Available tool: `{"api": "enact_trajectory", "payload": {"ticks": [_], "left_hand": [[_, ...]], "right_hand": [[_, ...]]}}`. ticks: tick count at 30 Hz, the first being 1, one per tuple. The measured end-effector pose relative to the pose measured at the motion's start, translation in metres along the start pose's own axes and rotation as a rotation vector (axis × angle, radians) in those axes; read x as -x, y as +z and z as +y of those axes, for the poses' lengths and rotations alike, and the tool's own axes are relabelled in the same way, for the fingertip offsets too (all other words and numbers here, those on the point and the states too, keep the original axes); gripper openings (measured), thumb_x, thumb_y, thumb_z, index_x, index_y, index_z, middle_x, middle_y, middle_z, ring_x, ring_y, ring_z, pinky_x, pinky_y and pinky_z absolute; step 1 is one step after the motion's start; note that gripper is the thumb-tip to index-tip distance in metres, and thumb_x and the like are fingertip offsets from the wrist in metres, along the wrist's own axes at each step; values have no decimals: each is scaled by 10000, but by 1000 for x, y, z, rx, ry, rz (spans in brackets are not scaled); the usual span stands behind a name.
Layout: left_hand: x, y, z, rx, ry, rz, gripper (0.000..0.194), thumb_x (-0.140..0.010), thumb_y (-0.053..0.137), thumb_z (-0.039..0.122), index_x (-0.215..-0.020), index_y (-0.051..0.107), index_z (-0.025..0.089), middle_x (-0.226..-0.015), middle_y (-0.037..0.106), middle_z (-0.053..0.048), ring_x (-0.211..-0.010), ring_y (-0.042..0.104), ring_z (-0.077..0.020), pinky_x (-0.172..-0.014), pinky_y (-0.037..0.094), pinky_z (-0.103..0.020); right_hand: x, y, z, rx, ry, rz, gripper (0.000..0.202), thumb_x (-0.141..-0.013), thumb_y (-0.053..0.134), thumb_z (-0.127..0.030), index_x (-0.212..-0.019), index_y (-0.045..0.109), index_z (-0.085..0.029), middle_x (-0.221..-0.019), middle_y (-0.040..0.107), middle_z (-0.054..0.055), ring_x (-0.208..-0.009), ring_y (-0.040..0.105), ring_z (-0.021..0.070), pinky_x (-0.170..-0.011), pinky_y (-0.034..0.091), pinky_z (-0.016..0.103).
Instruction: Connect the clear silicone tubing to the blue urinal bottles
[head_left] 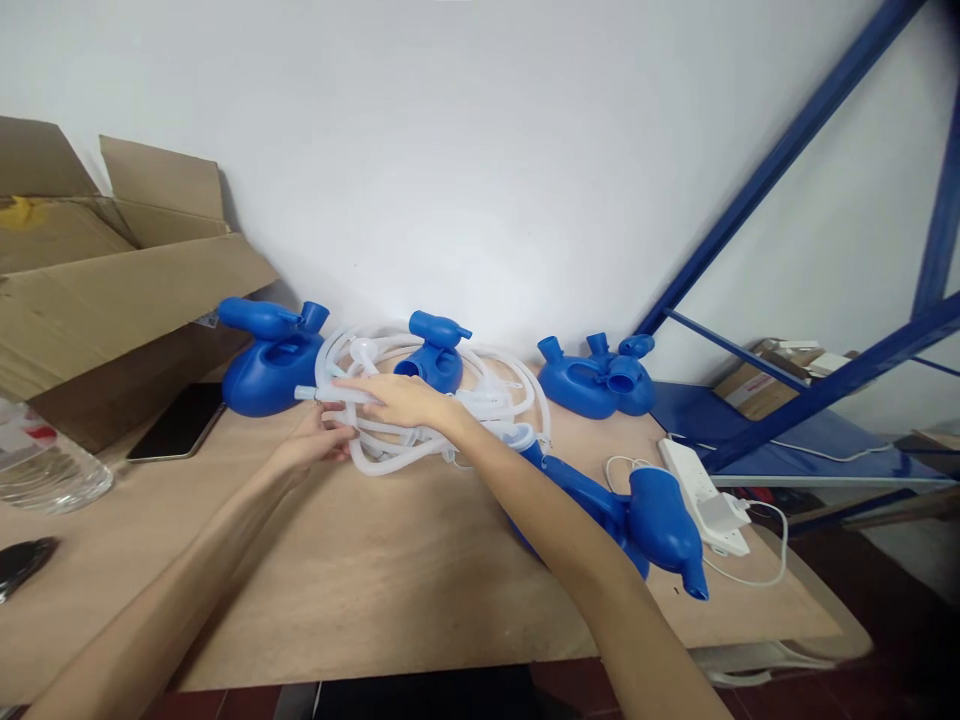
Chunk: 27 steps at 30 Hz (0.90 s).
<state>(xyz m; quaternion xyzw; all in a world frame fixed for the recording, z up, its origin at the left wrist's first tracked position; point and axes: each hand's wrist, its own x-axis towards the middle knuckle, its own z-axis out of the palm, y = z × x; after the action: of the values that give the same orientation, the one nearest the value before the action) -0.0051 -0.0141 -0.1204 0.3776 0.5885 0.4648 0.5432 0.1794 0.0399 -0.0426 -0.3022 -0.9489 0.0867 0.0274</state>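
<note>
A: Far left of the frame, any writing?
B: None legible; the clear plastic bottle (46,465) shows a red patch.
A: Left of centre?
B: The left hand (319,440) curls just below a translucent white flexible hose (326,394); whether its grip pinches, I cannot tell. The hose's end lies nearly level, pointing left, beyond the right hand (401,400), whose grip pinches it.

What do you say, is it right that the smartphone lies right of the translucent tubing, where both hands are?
The side is wrong: the head view shows the smartphone left of the translucent tubing, where the left hand and right hand are.
</note>
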Motion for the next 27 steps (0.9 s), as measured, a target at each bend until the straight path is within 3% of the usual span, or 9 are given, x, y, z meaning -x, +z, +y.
{"api": "enact_trajectory", "payload": {"ticks": [2, 5, 8, 11, 14, 20, 22, 24, 27], "left_hand": [[3, -1, 0, 48, 14, -38, 455, -579, 765, 174, -994, 581, 202, -745, 663, 22, -579, 630, -142, -516, 519, -224], [12, -6, 3, 109, 11, -102, 384, -539, 686, 184, -908, 582, 203, -723, 615, 37, -557, 601, -126, -508, 490, -219], [28, -16, 5, 95, -23, -161, 660, -522, 736, 170, -1169, 615, 218, -726, 622, 48, -581, 652, -176, -551, 532, -273], [47, -29, -1, 18, -32, -239, 1054, -576, 857, 214, -1537, 425, 236, -803, 688, 28, -701, 712, -222, -672, 584, -327], [67, -39, -11, -11, 38, -302, 1228, -614, 944, 302, -1651, 290, 238, -890, 749, -27, -817, 719, -240, -706, 580, -318], [108, -46, -31, 70, 184, -104, 1314, -588, 1008, 392, -1675, 272, 336, -964, 802, -52, -850, 761, -261, -748, 648, -320], [117, -51, -42, 117, 265, -3, 1274, -596, 1003, 403, -1664, 311, 343, -923, 808, -36, -836, 778, -271, -746, 671, -335], [124, -60, -58, 128, 347, 60, 1077, -612, 994, 396, -1563, 496, 315, -879, 811, -31, -822, 788, -271, -740, 685, -336], [134, -73, -87, 22, 474, 154, 595, -603, 992, 404, -1133, 766, 259, -826, 813, -21, -709, 778, -225, -681, 679, -266]], "right_hand": [[-4, 3, 2, 102, -26, -125, 563, -1092, 456, -246, -1629, 395, -405, -1372, 672, 67, -1160, 685, 266, -871, 561, 345], [-12, 5, 6, 233, 4, -150, 643, -1091, 403, -204, -1655, 284, -487, -1348, 661, 77, -1087, 711, 288, -820, 570, 372], [-21, 4, 7, 300, 22, -170, 706, -1070, 380, -151, -1666, 230, -497, -1385, 643, 90, -1107, 721, 295, -841, 575, 388], [-28, 1, 7, 348, 22, -227, 658, -1060, 379, -118, -1626, 381, -453, -1388, 647, 100, -1181, 711, 307, -913, 567, 408], [-30, -2, 8, 356, 24, -241, 639, -1051, 401, -109, -1599, 440, -434, -1392, 651, 105, -1213, 705, 323, -925, 571, 427], [-27, 0, 10, 347, 35, -219, 590, -1066, 430, -163, -1599, 447, -417, -1401, 661, 117, -1210, 717, 333, -914, 584, 434], [-28, 2, 10, 370, 37, -229, 599, -1063, 408, -122, -1585, 470, -411, -1398, 667, 114, -1209, 721, 320, -918, 586, 428], [-28, 3, 10, 386, 42, -234, 602, -1059, 394, -92, -1564, 501, -402, -1400, 670, 114, -1212, 721, 310, -932, 584, 429], [-28, 4, 11, 391, 45, -233, 583, -1060, 399, -89, -1535, 537, -398, -1412, 671, 113, -1225, 715, 310, -962, 577, 446]]}}
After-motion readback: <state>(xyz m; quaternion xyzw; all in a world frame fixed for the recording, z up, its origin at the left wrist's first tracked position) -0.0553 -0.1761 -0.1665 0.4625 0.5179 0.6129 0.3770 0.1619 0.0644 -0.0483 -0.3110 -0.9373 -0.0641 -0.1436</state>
